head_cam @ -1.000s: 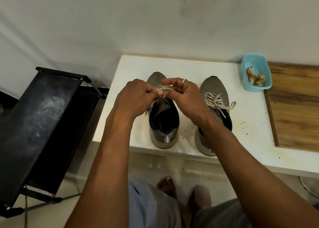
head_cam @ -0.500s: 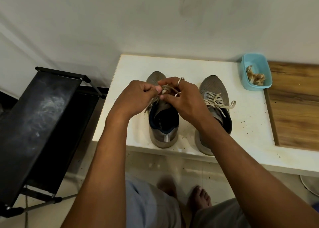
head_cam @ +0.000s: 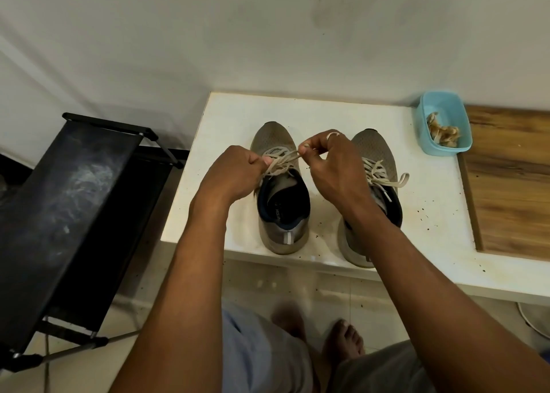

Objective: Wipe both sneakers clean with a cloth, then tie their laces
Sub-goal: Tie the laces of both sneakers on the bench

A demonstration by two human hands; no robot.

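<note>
1. Sneakers, grey, two of them, stand side by side on the white surface [head_cam: 431,214]. Toes point at the wall and heels sit at the near edge.
2. Left sneaker [head_cam: 279,229]: dark opening fully exposed. Its pale laces [head_cam: 282,161] are drawn out to both sides above the tongue and cross between the hands. Whether a knot has formed: cannot tell.
3. Left hand [head_cam: 235,175]: fingers curled, pinching one lace end at the left side of the sneaker's throat.
4. Right hand [head_cam: 333,163]: thumb and forefinger pinch the other lace end, just right of the left sneaker's toe area. A ring [head_cam: 332,135] is on one finger. The forearm crosses over the rear part of the right sneaker [head_cam: 378,151].
5. Right sneaker's laces [head_cam: 378,172]: one loop lies out past its right side and a loose end lies across the collar. Tied or not: cannot tell.
6. Surface is scattered with dark specks, densest to the right of the sneakers.
7. Blue container [head_cam: 443,106] sits at the far right of the surface near the wall, holding brownish scraps [head_cam: 443,130]. A wooden board [head_cam: 515,184] lies just beside it.
8. Black rack [head_cam: 59,199] stands on the floor left of the surface. A bare foot [head_cam: 345,339] shows on the tiles below the near edge.
</note>
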